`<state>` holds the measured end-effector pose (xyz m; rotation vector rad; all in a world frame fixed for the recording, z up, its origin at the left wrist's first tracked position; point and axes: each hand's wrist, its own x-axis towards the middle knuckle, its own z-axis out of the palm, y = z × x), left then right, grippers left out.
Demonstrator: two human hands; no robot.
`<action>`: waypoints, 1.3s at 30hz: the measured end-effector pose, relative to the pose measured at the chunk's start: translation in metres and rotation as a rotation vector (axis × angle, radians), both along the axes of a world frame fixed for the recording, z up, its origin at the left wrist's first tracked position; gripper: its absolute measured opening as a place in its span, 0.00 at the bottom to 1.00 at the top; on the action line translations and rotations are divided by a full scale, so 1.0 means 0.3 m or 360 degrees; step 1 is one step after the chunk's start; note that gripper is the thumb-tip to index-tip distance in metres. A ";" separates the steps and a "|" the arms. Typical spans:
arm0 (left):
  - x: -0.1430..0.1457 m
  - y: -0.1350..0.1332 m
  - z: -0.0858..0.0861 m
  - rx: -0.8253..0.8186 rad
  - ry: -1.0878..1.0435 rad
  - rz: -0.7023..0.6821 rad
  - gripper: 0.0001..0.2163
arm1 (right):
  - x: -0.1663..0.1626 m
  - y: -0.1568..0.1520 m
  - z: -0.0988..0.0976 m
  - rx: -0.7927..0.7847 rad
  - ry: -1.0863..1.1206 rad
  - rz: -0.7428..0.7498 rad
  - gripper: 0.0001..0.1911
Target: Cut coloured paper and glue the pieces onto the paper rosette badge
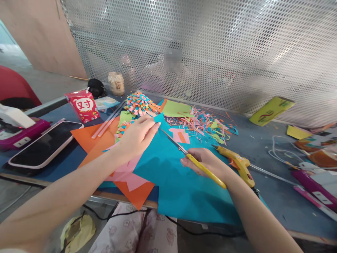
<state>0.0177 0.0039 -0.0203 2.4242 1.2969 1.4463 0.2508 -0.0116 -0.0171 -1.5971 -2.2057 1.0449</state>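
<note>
My left hand (138, 135) pinches the corner of a blue paper sheet (154, 160) between thumb and fingers. In my right hand (207, 161) is a pair of scissors (193, 159) with yellow handles, its blades pointing to the upper left at the edge of the held sheet near my left fingertips. Whether the blades are on the paper I cannot tell. Below lies more blue paper (195, 203), with pink paper (129, 174) and orange paper (96, 140) to the left. Behind my left hand sits a multicoloured fringed paper flower (140, 102).
Paper shreds (202, 123) and a green sheet (177, 109) lie toward the back. A yellow glue gun (238, 163) is beside my right hand. On the left are a phone (47, 144), clear glue sticks (107, 119) and a red packet (83, 105). A perforated metal panel (210, 52) stands behind.
</note>
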 end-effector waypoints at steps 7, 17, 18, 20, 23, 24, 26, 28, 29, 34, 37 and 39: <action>-0.003 0.001 -0.003 -0.0015 0.0000 0.0006 0.15 | -0.007 -0.001 0.004 -0.0002 -0.0038 -0.0033 0.23; -0.014 0.019 0.004 0.0057 -0.0165 0.0128 0.16 | 0.029 0.026 -0.025 0.0123 0.0049 0.0025 0.21; -0.015 0.022 0.003 0.0033 -0.0202 0.0125 0.16 | 0.030 0.030 -0.024 0.0141 0.0048 -0.0016 0.22; -0.016 0.027 0.000 -0.0069 -0.0255 0.0110 0.15 | 0.031 0.042 -0.021 0.0221 0.0007 -0.0131 0.23; -0.016 0.033 -0.009 -0.0211 -0.0273 0.0111 0.15 | 0.028 0.061 -0.019 0.0372 -0.0156 -0.0317 0.25; -0.015 0.034 -0.012 -0.0234 -0.0269 0.0110 0.15 | 0.026 0.065 -0.018 0.0389 -0.0209 -0.0355 0.25; -0.013 0.037 -0.015 -0.0256 -0.0269 0.0088 0.16 | 0.021 0.068 -0.016 0.0372 -0.0249 -0.0378 0.25; -0.011 0.036 -0.015 -0.0271 -0.0287 0.0059 0.17 | 0.015 0.062 -0.013 0.0335 -0.0183 -0.0333 0.25; -0.010 0.034 -0.013 -0.0272 -0.0297 0.0053 0.18 | 0.012 0.057 -0.012 0.0307 -0.0118 -0.0293 0.25; -0.003 0.020 0.003 -0.0281 -0.0332 -0.0020 0.18 | 0.007 0.032 -0.010 0.0191 0.0032 -0.0031 0.23; -0.001 0.015 0.005 -0.0357 -0.0369 -0.0095 0.16 | 0.012 0.028 -0.015 0.0261 0.0018 0.0019 0.21; 0.000 0.016 0.001 -0.0409 -0.0370 -0.0116 0.15 | 0.015 0.029 -0.018 0.0256 0.0035 0.0024 0.20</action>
